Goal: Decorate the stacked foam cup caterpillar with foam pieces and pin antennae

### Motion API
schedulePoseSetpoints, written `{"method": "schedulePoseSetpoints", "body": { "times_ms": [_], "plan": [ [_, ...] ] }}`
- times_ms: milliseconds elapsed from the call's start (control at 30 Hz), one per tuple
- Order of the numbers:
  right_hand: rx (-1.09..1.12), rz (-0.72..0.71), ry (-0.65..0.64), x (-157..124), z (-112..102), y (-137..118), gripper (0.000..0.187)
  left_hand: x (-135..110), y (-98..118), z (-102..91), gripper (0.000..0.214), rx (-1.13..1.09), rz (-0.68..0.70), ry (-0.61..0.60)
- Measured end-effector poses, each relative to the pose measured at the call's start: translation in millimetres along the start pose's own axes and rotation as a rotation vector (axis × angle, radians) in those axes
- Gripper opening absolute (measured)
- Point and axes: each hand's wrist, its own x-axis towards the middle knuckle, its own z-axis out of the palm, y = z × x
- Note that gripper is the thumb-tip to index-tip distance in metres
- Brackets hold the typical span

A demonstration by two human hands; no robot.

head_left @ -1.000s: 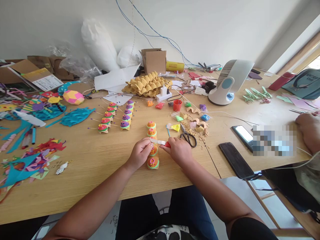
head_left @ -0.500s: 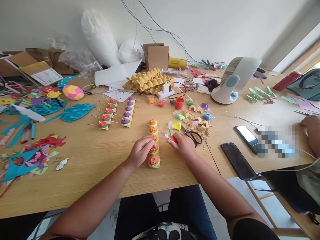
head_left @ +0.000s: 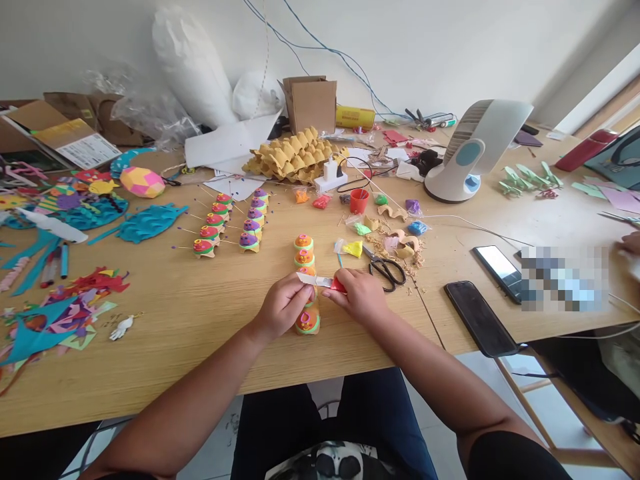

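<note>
My right hand (head_left: 361,293) is closed around the red handle of a utility knife (head_left: 337,285), its blade pointing left. The blade lies across the fingertips of my left hand (head_left: 283,303), which are pinched together; whatever they hold is too small or hidden to make out. Under both hands stands a row of orange clay-covered egg-carton domes (head_left: 307,321) with green rims and small face details. The middle of that row is partly covered by the fingers and blade. Black-handled scissors (head_left: 387,270) lie just beyond my right hand.
Red-and-green (head_left: 204,247) and purple-and-yellow caterpillars (head_left: 249,241) with pins stand at left. Beyond the knife are a yellow clay bag (head_left: 354,249) and a red cup (head_left: 359,201). A white fan (head_left: 457,157) and a black phone (head_left: 480,319) sit right. Another person's hand (head_left: 631,243) rests at far right.
The knife has moved left, so its blade now meets my left fingertips above the orange row. My left hand stays nearly in place, and the view has shifted slightly.
</note>
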Motion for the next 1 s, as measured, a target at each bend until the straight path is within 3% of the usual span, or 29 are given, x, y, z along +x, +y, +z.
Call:
{"method": "schedulePoseSetpoints", "body": {
  "times_ms": [333,900,1000],
  "plan": [
    [-0.074,0.023,-0.001,0,-2,-2,0.055,-1,1,1.2,0.029,-0.009,0.057,0.033],
    [-0.16,0.1,0.027,0,-2,-9,0.059,0,-3,2.2,0.035,-0.178,-0.114,0.044],
    [-0.172,0.235,-0.014,3,-7,3,0.059,-2,2,-0.1,0.037,-0.232,-0.085,0.022]
  ]
}}
